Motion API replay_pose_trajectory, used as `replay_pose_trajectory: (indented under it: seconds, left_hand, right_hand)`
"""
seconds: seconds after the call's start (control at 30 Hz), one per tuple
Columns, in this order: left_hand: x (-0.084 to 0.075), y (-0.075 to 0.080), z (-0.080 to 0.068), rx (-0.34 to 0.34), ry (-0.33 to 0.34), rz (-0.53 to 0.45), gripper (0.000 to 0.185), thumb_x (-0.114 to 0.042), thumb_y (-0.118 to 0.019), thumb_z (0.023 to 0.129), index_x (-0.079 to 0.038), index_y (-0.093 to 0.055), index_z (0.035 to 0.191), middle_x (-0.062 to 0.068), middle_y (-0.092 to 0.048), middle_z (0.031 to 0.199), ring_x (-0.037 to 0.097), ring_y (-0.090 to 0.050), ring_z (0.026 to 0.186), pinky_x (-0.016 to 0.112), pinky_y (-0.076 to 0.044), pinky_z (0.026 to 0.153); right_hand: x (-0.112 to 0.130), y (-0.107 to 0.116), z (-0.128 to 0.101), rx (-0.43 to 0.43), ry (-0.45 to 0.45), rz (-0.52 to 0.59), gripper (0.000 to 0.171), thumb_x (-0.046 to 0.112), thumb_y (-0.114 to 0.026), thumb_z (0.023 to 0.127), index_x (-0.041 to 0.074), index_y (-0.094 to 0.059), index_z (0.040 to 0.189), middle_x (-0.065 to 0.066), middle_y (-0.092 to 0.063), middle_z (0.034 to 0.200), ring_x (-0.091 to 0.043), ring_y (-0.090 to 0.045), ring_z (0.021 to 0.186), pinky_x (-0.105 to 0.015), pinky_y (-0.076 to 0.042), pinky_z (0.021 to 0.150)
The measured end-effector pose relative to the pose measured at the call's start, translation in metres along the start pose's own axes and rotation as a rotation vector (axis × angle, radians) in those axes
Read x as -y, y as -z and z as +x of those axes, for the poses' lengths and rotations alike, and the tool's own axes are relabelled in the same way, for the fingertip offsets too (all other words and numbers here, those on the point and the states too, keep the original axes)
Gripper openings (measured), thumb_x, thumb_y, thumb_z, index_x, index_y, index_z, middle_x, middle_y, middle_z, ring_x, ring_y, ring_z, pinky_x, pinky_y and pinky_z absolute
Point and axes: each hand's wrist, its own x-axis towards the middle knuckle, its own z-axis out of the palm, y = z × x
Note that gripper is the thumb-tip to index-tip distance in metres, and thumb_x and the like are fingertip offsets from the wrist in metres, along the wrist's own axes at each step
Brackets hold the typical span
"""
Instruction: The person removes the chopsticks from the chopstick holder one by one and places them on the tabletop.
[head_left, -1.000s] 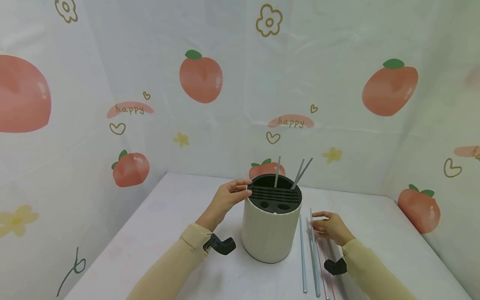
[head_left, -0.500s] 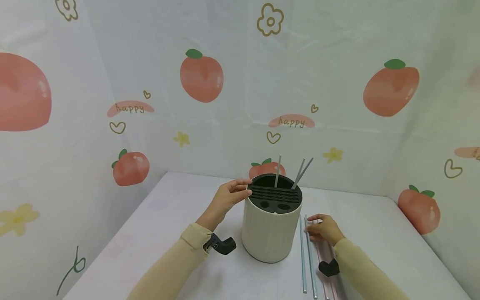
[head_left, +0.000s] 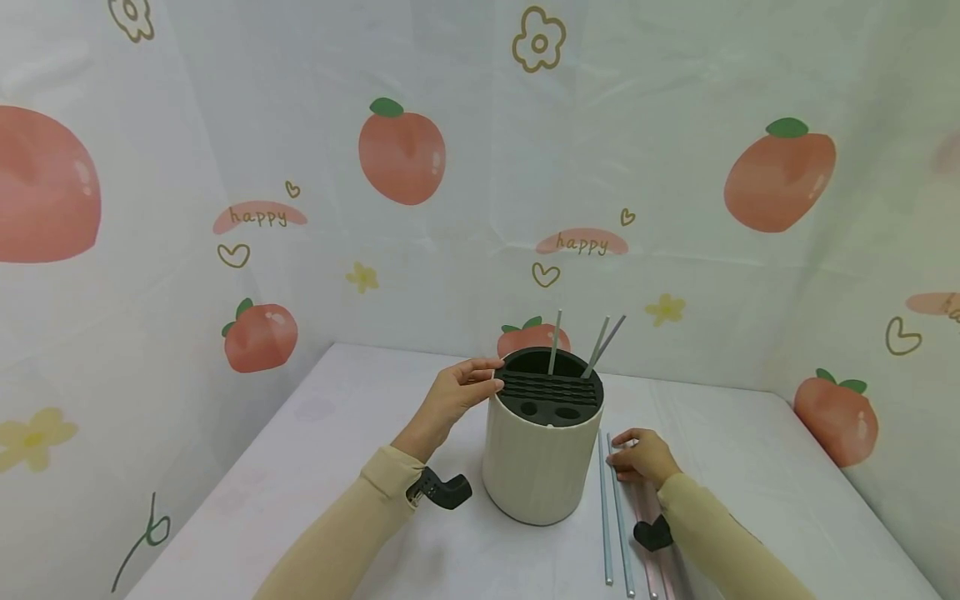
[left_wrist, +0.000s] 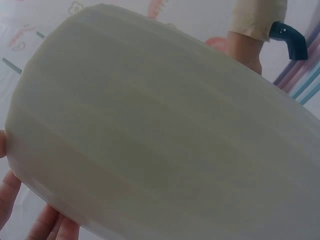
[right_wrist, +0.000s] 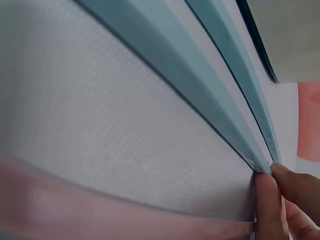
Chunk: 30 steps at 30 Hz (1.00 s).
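Your left hand [head_left: 456,393] rests with curled fingers against the upper rim of the cream holder [head_left: 538,467], steadying it at mid-table; three grey straws [head_left: 553,332] already stand in its black slotted top. Your right hand [head_left: 639,457] lies on the table just right of the holder, fingertips [right_wrist: 267,197] pinching the far end of a blue straw [head_left: 618,508], which lies flat beside a second blue straw [head_left: 603,508] and the pink straws [head_left: 654,533]. Judgement: the straw looks light, thin-walled and smooth, so it should slip under pressure and crush if squeezed; take it near one end with a light pinch, not mid-length. The holder seems rigid and stable enough for one hand. The right wrist view shows thumb and finger closed on the straw tip, which the head view leaves too small to tell. The left wrist view shows mostly the holder's ribbed wall; only the head view shows the slots.
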Motion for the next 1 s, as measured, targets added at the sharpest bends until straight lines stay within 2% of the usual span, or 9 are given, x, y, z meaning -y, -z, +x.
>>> replay_pose_trajectory:
  seconds: [0.3,0.43,0.57,0.67,0.77,0.87,0.93,1.0]
  left_hand:
    - [0.001,-0.001,0.000,-0.005,0.001,-0.001,0.037,-0.020,-0.070,0.087,-0.016,-0.065,0.124,0.009,-0.059,0.120,0.023,-0.055,0.115,0.045,-0.044,0.105]
    - [0.001,-0.001,0.001,-0.002,-0.001,0.001,0.037,-0.021,-0.070,0.087,-0.017,-0.065,0.124,0.009,-0.059,0.120,0.023,-0.055,0.115,0.045,-0.043,0.105]
    - [0.002,-0.001,0.001,-0.002,-0.003,0.002,0.037,-0.020,-0.070,0.087,-0.016,-0.065,0.124,0.010,-0.059,0.119,0.023,-0.056,0.114,0.045,-0.044,0.104]
    - [0.002,-0.001,0.002,-0.005,-0.006,0.009,0.037,-0.020,-0.070,0.087,-0.016,-0.066,0.124,0.010,-0.059,0.120,0.024,-0.055,0.115,0.045,-0.044,0.104]
    - [0.002,0.000,0.002,-0.007,-0.008,0.016,0.037,-0.021,-0.070,0.087,-0.016,-0.066,0.124,0.010,-0.059,0.121,0.024,-0.055,0.116,0.046,-0.044,0.104]
    - [0.002,0.000,0.001,-0.003,-0.008,0.013,0.037,-0.020,-0.070,0.087,-0.017,-0.065,0.124,0.010,-0.059,0.121,0.023,-0.055,0.116,0.045,-0.044,0.104]
    - [0.002,0.001,0.001,-0.002,-0.008,0.010,0.038,-0.020,-0.070,0.087,-0.016,-0.065,0.125,0.009,-0.059,0.121,0.023,-0.055,0.116,0.045,-0.044,0.104]
    - [0.002,0.001,0.001,-0.001,-0.008,0.006,0.038,-0.020,-0.070,0.088,-0.016,-0.065,0.125,0.009,-0.059,0.121,0.023,-0.055,0.116,0.045,-0.044,0.105]
  right_hand:
    - [-0.001,0.001,-0.003,-0.001,0.044,0.017,0.035,-0.003,-0.073,0.080,-0.012,-0.056,0.109,-0.011,-0.058,0.080,-0.012,-0.059,0.059,-0.027,-0.057,0.056]
    - [0.004,0.006,-0.008,0.024,0.083,0.047,0.037,-0.002,-0.071,0.083,-0.015,-0.054,0.113,-0.012,-0.060,0.083,-0.014,-0.062,0.064,-0.030,-0.059,0.062]
    - [0.022,0.019,-0.016,0.093,0.159,0.138,0.045,0.000,-0.069,0.087,-0.018,-0.048,0.122,-0.011,-0.067,0.090,-0.018,-0.067,0.078,-0.034,-0.060,0.073]
    - [0.044,0.034,-0.024,0.152,0.257,0.211,0.048,0.002,-0.065,0.090,-0.019,-0.043,0.128,-0.006,-0.068,0.093,-0.014,-0.067,0.085,-0.034,-0.059,0.080]
    - [0.071,0.049,-0.036,0.196,0.365,0.289,0.039,0.003,-0.062,0.093,-0.010,-0.049,0.127,0.001,-0.066,0.094,-0.008,-0.066,0.088,-0.030,-0.057,0.083]
    - [0.096,0.060,-0.050,0.229,0.467,0.371,0.025,0.003,-0.061,0.094,0.007,-0.059,0.119,0.003,-0.064,0.096,-0.008,-0.066,0.090,-0.026,-0.056,0.085]
    - [0.110,0.063,-0.058,0.239,0.527,0.422,0.022,0.004,-0.061,0.094,0.016,-0.062,0.112,0.003,-0.064,0.098,-0.009,-0.067,0.092,-0.024,-0.055,0.085]
    - [0.120,0.064,-0.063,0.253,0.588,0.472,0.022,0.003,-0.060,0.094,0.017,-0.063,0.110,0.001,-0.064,0.101,-0.010,-0.068,0.093,-0.024,-0.055,0.086]
